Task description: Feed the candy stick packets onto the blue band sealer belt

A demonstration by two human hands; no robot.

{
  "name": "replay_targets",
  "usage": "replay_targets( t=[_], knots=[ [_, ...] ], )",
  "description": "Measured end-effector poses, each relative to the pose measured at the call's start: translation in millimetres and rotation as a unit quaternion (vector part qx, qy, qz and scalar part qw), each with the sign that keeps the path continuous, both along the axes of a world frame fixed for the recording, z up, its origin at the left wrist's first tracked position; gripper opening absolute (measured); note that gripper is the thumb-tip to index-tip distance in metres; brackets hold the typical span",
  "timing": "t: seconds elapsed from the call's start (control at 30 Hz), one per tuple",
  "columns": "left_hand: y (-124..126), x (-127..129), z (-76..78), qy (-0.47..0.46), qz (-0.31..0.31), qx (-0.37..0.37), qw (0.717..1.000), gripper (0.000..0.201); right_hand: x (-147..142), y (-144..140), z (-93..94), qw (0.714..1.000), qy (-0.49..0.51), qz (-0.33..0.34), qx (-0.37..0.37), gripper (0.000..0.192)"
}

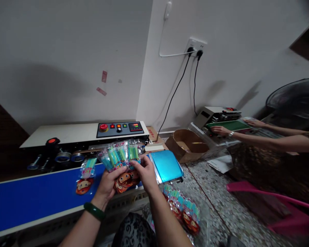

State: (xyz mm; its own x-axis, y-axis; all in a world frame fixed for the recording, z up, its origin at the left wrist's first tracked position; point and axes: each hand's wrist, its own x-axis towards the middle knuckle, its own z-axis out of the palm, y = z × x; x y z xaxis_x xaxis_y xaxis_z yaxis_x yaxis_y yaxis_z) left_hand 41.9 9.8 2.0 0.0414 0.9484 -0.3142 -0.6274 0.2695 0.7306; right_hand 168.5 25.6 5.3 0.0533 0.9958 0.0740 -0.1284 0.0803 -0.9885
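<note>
Sorting seems in hand, the left hand (107, 185) gripping fanned packets (118, 156) in closed fingers, the right hand (146, 173) pinching their three-o'clock edge; the next move likely calls for steady left pressure.

Pale wall (74, 44) w/ pwr socket (197, 43), speckled flr (208, 192), fan (296, 99) far R.

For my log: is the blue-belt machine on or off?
The machine is on: its display shows lit digits. Whether the blue belt moves, I can't tell.
</note>
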Motion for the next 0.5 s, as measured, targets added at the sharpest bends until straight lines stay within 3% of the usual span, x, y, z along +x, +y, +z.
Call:
replay_targets(
  t=[0.27, 0.4, 0.5],
  knots=[
    [2.8, 0.8, -0.1, -0.008, 0.029, -0.012, 0.999, 0.024, 20.9, 3.9, -1.6, 0.989, 0.142, -0.036, 0.005, 0.020],
    [4.6, -8.5, 3.9, -0.006, 0.044, -0.051, 0.998, 0.015, 44.5, 9.7, -7.9, 0.984, 0.162, -0.063, -0.026, 0.033],
    [2.3, -12.8, 7.8, -0.020, 0.002, -0.067, 0.998, 0.014, 56.3, 10.4, -11.6, 0.985, 0.143, -0.089, -0.046, 0.044]
  ],
)
